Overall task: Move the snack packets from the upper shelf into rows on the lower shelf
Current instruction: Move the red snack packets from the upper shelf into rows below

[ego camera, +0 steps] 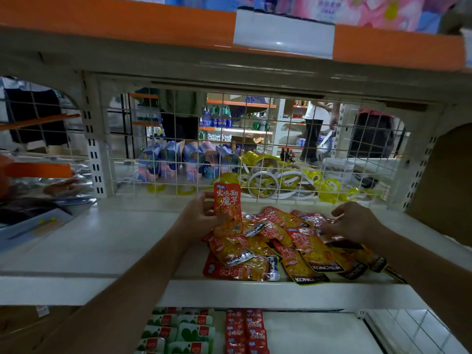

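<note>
a: what is the left hand (201,213) doing?
b: it is pinching one red and orange foil snack packet (228,208) between thumb and fingers, holding it upright just above the left end of the heap.
a: and the rest of them?
b: a loose heap of glossy red and orange packets (281,251) is lying on the white upper shelf board (102,241), overlapping every which way, some reaching its front edge.
a: the right hand (355,221)?
b: its bent fingers are resting on a packet at the back right of the heap; i cannot tell whether they are gripping it or only touching.
a: is anything lying on the white lower shelf (314,333)?
b: two neat columns of small red packets (246,330) are lying there, just beside rows of green and white packets (178,330) on their left. a white wire grid (255,149) is backing the upper shelf.
</note>
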Available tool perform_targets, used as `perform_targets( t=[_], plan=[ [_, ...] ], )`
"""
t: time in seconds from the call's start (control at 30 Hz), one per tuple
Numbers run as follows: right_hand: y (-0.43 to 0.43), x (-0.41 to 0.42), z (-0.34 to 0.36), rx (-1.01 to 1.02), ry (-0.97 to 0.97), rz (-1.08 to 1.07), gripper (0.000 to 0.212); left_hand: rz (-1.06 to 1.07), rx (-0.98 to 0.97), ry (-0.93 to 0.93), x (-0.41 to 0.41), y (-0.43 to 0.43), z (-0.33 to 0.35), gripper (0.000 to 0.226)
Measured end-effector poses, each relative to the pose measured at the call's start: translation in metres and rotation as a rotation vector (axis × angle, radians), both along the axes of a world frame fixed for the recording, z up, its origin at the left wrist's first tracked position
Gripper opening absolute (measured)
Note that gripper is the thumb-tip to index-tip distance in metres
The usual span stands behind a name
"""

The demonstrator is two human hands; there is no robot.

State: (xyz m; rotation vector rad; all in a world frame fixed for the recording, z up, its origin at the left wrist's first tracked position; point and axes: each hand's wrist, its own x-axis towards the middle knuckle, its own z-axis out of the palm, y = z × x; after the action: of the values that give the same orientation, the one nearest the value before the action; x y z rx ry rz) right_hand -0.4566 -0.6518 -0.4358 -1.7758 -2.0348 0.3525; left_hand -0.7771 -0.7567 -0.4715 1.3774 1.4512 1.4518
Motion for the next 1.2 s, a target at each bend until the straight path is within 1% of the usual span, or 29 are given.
perform_targets(
  t=[0.03,0.07,0.17,0.23,0.4,0.5,0.63,0.77,0.87,1.0,1.13,1.2],
  plan=[
    [0.0,-0.001,-0.001,-0.006,0.0,-0.002,0.071,-0.004,0.0,0.007,0.0,0.0,0.0,0.056],
    [0.0,-0.002,-0.002,-0.015,0.001,-0.012,0.069,-0.007,-0.001,0.01,0.0,0.0,0.0,0.056],
    [0.003,-0.003,-0.001,-0.041,0.006,-0.007,0.045,-0.022,-0.003,0.001,-0.001,0.0,-0.001,0.058],
    [0.003,-0.003,0.0,-0.039,0.065,0.017,0.036,-0.027,-0.005,-0.001,-0.001,0.001,-0.002,0.059],
    [-0.001,-0.001,0.006,0.023,0.319,0.03,0.04,-0.011,0.019,-0.035,0.001,0.0,-0.001,0.055],
    [-0.008,-0.001,0.016,0.047,0.499,0.084,0.04,-0.006,0.04,-0.071,0.007,-0.002,0.004,0.055],
    [-0.024,-0.006,0.028,0.039,0.615,0.187,0.033,-0.04,0.089,-0.07,0.023,-0.007,0.016,0.046],
    [-0.046,-0.018,0.034,-0.038,0.724,0.268,0.031,-0.079,0.086,-0.143,0.039,-0.018,0.024,0.057],
    [-0.068,-0.025,0.037,-0.069,0.759,0.35,0.03,-0.102,0.08,-0.157,0.048,-0.03,0.025,0.06],
    [-0.096,-0.03,0.037,-0.089,0.776,0.413,0.041,-0.124,0.085,-0.148,0.056,-0.056,0.03,0.058],
    [-0.118,-0.031,0.034,-0.14,0.79,0.449,0.033,-0.1,0.07,-0.157,0.06,-0.086,0.038,0.056],
    [-0.13,-0.028,0.034,-0.15,0.799,0.457,0.035,-0.087,0.064,-0.16,0.061,-0.099,0.042,0.055]
  ],
)
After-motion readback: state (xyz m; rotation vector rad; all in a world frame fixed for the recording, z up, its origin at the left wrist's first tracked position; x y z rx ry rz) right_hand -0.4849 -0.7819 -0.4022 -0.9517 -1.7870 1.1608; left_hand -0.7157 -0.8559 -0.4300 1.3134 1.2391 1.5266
